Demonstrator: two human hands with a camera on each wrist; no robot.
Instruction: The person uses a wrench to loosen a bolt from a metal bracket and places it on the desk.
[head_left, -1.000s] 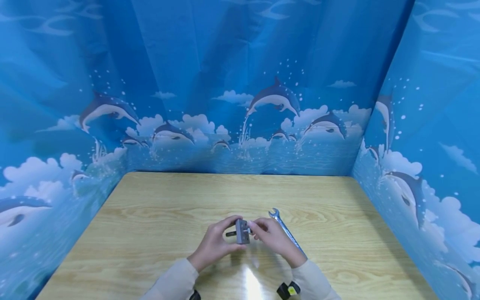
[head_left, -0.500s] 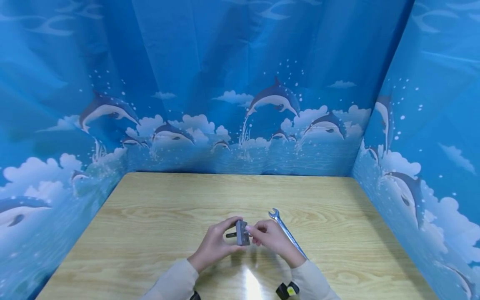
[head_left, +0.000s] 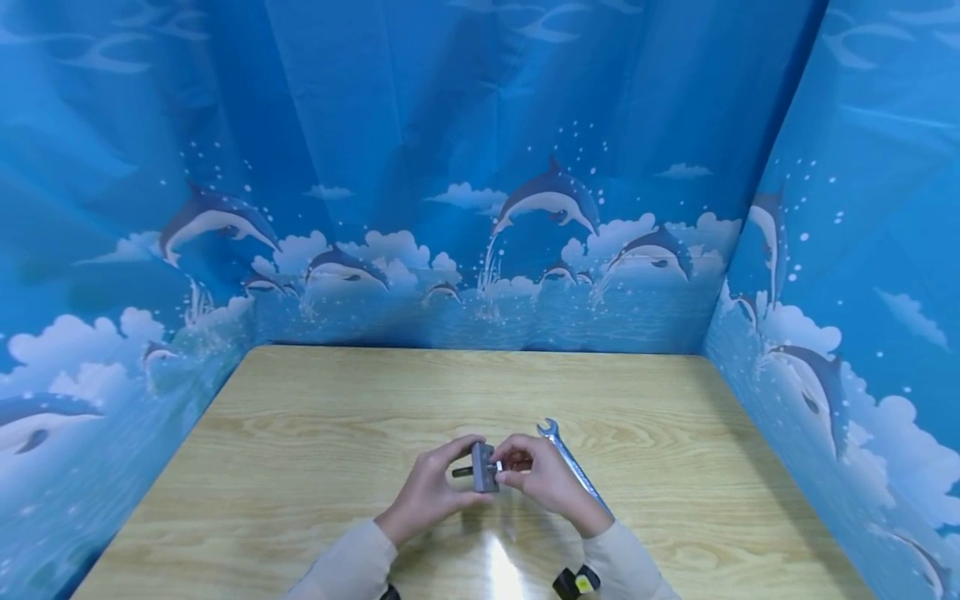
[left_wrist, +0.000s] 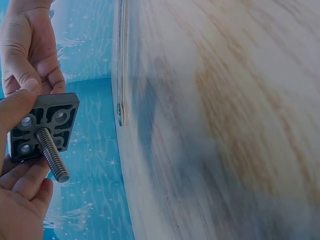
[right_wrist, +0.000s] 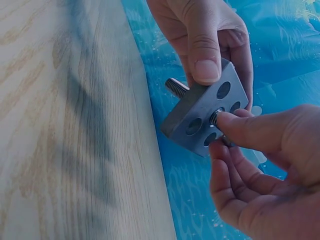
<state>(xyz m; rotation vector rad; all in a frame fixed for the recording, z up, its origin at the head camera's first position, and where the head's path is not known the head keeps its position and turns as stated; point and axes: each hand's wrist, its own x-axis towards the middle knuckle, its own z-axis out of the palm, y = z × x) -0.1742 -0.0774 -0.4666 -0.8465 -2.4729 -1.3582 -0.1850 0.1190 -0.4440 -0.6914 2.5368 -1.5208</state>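
Observation:
Between the thumb and fingers of my left hand is a grey square plate with several round holes, held by its edges. A threaded bolt runs through the plate's middle, its long end pointing left in the head view. On the other side, my right hand pinches the bolt's near end close to the plate; the right wrist view shows a little thread there, the rest hidden by thumb and fingertips. Plate and bolt are held above the table, upright on edge.
A shiny open-ended wrench lies slantwise on the wooden table, just beyond and partly behind my right wrist. Blue dolphin-print curtains hang around the table's back and sides.
My right thumb and fingers have shifted their pinch around the bolt end, and its bright metal end now shows between them. The left hand and plate stay nearly still.

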